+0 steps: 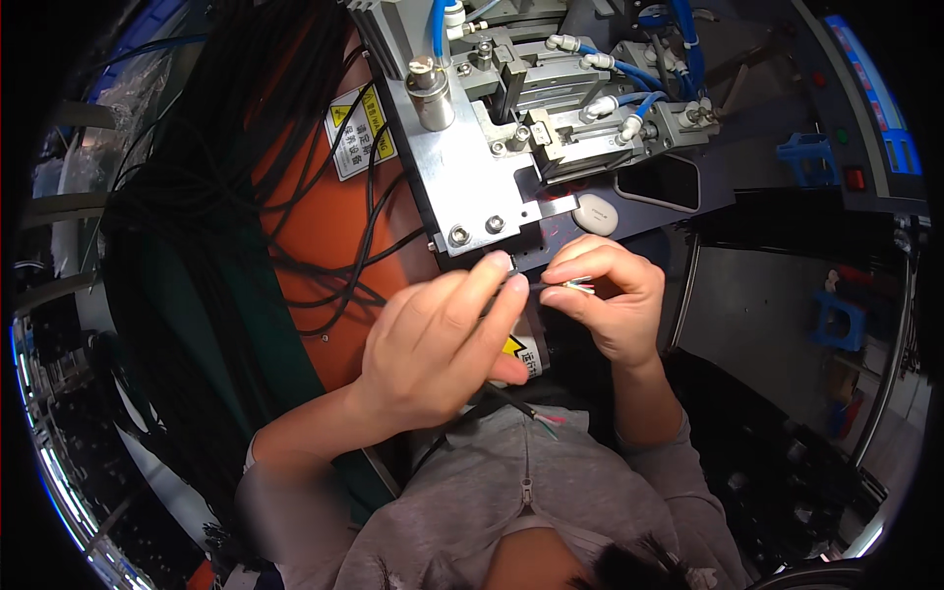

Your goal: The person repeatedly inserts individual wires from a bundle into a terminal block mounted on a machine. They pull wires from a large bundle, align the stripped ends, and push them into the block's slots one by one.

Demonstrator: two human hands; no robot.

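Metal is making up the biggest thing in view, the machine, which is standing at the far middle and right with blue hoses running into it. The orange counter is spreading to its left and carrying loose loops of black cables, probably being kept on that side to leave the space before the person free.

The left hand is reaching in with its fingers nearly straight, the tips closing lightly on the cable, seemingly to steady it. The right hand is pinching the same cable between thumb and forefinger, with hardly any gap at the tips. So the cable is spanning the two hands, just on the near side of the machine, perhaps being held short so its end is not swinging about.

A phone and a white case are lying farther right, apparently being set aside from the handwork. A stripped end is hanging near the grey top; whose cable it is cannot be told. Smallest of all, thin wires are poking out rightward by the right thumb, seemingly being left exposed.
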